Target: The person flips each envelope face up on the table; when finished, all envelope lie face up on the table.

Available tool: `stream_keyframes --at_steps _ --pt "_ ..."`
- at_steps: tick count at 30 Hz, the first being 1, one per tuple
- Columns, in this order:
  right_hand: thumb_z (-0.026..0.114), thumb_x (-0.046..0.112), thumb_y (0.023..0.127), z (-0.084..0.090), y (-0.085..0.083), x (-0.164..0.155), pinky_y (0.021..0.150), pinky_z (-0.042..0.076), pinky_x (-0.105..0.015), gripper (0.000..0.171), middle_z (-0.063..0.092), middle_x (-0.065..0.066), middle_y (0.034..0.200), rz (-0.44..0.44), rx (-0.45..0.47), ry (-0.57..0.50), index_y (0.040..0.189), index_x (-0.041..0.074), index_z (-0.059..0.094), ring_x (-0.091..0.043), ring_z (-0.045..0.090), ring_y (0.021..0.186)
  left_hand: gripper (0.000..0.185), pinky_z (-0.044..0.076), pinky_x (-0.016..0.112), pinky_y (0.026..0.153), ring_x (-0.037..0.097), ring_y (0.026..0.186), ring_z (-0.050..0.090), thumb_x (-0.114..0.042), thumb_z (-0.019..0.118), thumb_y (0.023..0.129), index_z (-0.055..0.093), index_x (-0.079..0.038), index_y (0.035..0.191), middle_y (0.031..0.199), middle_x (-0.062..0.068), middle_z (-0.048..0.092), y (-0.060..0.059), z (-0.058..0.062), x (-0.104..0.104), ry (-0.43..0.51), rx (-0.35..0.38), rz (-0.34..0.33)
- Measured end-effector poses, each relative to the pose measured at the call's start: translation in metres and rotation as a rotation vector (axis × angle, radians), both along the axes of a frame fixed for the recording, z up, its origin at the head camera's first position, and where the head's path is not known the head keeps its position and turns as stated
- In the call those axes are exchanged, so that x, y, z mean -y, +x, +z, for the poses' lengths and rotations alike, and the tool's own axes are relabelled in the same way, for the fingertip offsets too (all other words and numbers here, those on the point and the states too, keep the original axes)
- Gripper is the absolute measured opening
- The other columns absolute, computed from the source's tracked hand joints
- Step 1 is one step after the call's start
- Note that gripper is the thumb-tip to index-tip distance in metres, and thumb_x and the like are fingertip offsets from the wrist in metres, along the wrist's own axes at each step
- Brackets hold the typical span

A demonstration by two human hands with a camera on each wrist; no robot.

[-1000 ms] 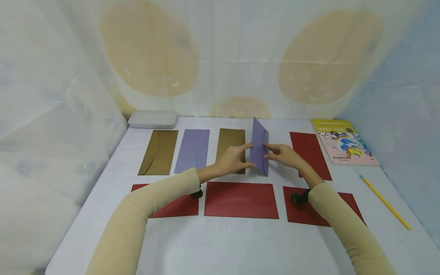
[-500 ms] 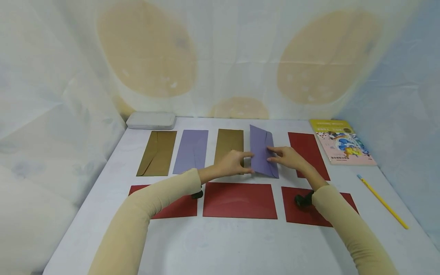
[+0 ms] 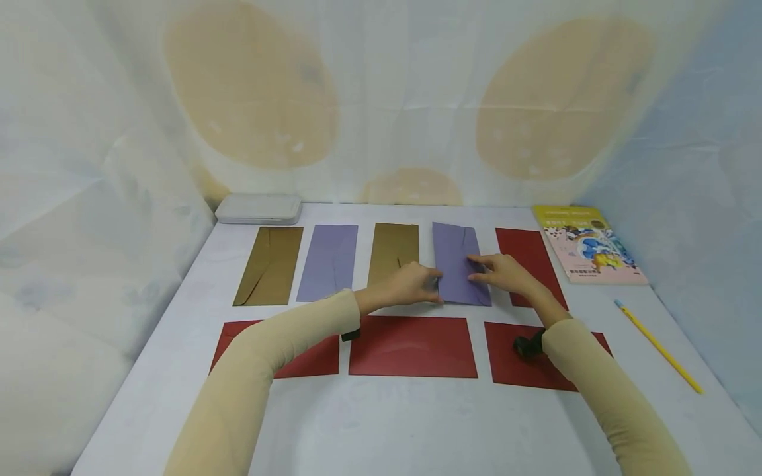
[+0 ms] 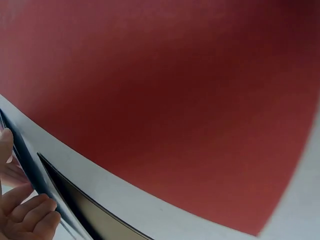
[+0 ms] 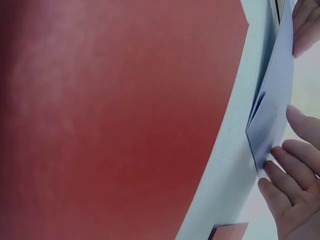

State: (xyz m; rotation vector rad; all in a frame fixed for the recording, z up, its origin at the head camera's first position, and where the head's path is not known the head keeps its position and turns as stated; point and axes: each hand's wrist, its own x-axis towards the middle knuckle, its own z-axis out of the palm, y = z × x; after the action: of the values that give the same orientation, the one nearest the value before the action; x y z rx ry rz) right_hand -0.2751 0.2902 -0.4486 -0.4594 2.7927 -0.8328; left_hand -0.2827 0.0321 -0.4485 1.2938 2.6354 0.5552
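In the head view a purple envelope (image 3: 455, 264) lies almost flat in the back row, flap side up, its left edge slightly raised. My left hand (image 3: 411, 283) pinches that left edge near the front corner; in the left wrist view its fingers (image 4: 37, 215) sit at the envelope's thin edge. My right hand (image 3: 506, 274) touches the envelope's right side with its fingertips. The right wrist view has these fingers (image 5: 295, 170) relaxed and spread along the purple paper (image 5: 275, 110), thumb and fingers on the same face.
Left of it lie gold (image 3: 393, 248), purple (image 3: 327, 261) and gold (image 3: 269, 264) envelopes; right, a red one (image 3: 530, 264). Several red envelopes (image 3: 413, 347) form the front row. A grey-white case (image 3: 258, 208), a picture book (image 3: 589, 244) and a yellow pencil (image 3: 661, 347) stand around the edges.
The purple envelope has gone from standing nearly upright to lying almost flat, its right side tipping down to the right. Both hands have lowered slightly with it.
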Motion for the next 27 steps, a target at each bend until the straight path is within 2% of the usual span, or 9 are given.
stream_keyframes --at_steps 8,17,20,23,27 --pt "0.071 0.024 0.088 -0.003 -0.001 0.001 0.100 0.035 -0.058 0.061 0.045 -0.025 0.140 -0.001 0.000 0.038 0.140 0.000 0.048 -0.046 0.040 0.129 0.058 0.045 0.021 0.068 0.009 0.084 0.056 -0.042 0.075 0.083 0.064 -0.004 0.125 0.120 0.005 0.066 0.003 -0.002 -0.006 -0.095 -0.033 0.049" --pt "0.072 0.022 0.088 -0.002 0.001 0.001 0.099 0.036 -0.058 0.063 0.045 -0.026 0.140 0.010 -0.009 0.057 0.140 -0.001 0.047 -0.047 0.041 0.128 0.056 0.047 0.021 0.069 0.010 0.090 0.061 -0.042 0.074 0.084 0.065 -0.004 0.124 0.123 0.005 0.065 0.002 -0.004 -0.008 -0.110 -0.064 0.046" --pt "0.072 0.024 0.088 0.000 0.002 0.000 0.100 0.036 -0.058 0.064 0.044 -0.026 0.141 0.005 -0.008 0.048 0.141 0.000 0.046 -0.047 0.041 0.128 0.057 0.049 0.022 0.075 0.012 0.098 0.063 -0.042 0.073 0.085 0.064 -0.003 0.126 0.124 0.007 0.064 0.002 -0.002 -0.008 -0.107 -0.071 0.028" --pt "0.072 0.026 0.088 0.005 0.005 -0.006 0.098 0.037 -0.059 0.064 0.045 -0.026 0.140 -0.011 -0.022 0.023 0.142 0.002 0.047 -0.048 0.042 0.127 0.060 0.049 0.023 0.086 0.017 0.111 0.061 -0.041 0.072 0.086 0.060 -0.001 0.129 0.128 0.010 0.061 0.001 0.001 -0.009 -0.081 -0.088 -0.011" --pt "0.071 0.031 0.089 0.010 0.008 -0.017 0.091 0.044 -0.056 0.064 0.052 -0.028 0.133 -0.035 -0.059 0.013 0.142 0.003 0.047 -0.045 0.055 0.113 0.065 0.045 0.024 0.094 0.020 0.119 0.056 -0.040 0.071 0.087 0.054 0.002 0.134 0.134 0.013 0.056 0.002 0.008 -0.014 -0.025 -0.086 -0.075"
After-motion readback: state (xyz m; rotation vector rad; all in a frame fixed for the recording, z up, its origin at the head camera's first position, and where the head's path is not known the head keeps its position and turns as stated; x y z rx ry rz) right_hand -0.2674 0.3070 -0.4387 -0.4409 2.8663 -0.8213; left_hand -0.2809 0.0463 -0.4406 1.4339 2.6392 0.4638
